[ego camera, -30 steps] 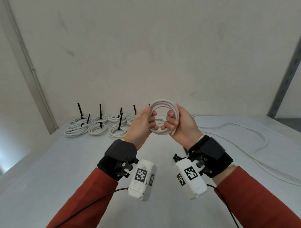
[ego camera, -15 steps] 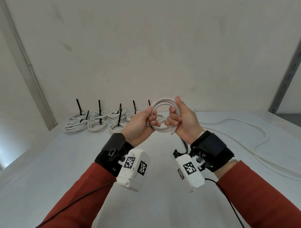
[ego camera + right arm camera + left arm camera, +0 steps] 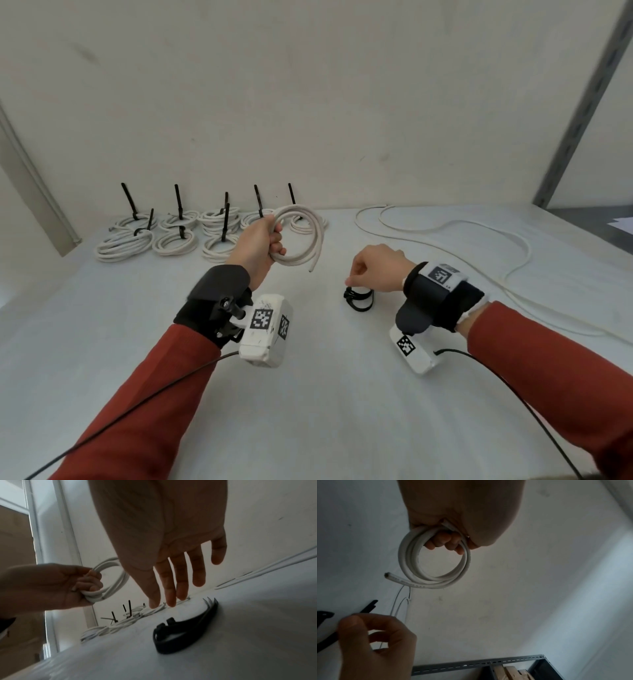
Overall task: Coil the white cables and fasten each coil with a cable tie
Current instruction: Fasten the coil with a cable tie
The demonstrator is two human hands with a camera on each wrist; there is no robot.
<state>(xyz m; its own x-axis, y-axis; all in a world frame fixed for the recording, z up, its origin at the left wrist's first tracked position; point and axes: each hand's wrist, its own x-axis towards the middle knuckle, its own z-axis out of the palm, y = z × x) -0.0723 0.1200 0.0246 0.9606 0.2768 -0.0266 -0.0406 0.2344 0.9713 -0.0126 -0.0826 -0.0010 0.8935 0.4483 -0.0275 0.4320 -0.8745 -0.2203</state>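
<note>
My left hand (image 3: 272, 248) grips a coil of white cable (image 3: 303, 240) by its left side and holds it above the table, its cut end (image 3: 311, 269) hanging free. In the left wrist view the fingers (image 3: 447, 543) curl through the coil (image 3: 435, 563). My right hand (image 3: 352, 279) hovers just over a small bundle of black cable ties (image 3: 358, 298) that lies on the table. The right wrist view shows its fingers (image 3: 171, 599) straight and pointing down, holding nothing, with the ties (image 3: 185, 628) below them.
Several tied white coils (image 3: 178, 236) with upright black tie tails sit at the back left by the wall. A long loose white cable (image 3: 479, 233) snakes across the right of the white table (image 3: 308, 394). A grey metal upright (image 3: 582, 102) stands at the far right.
My right hand let go of the coil and dropped down to the right, over the black ties. The left hand now holds the coil alone, shifted left.
</note>
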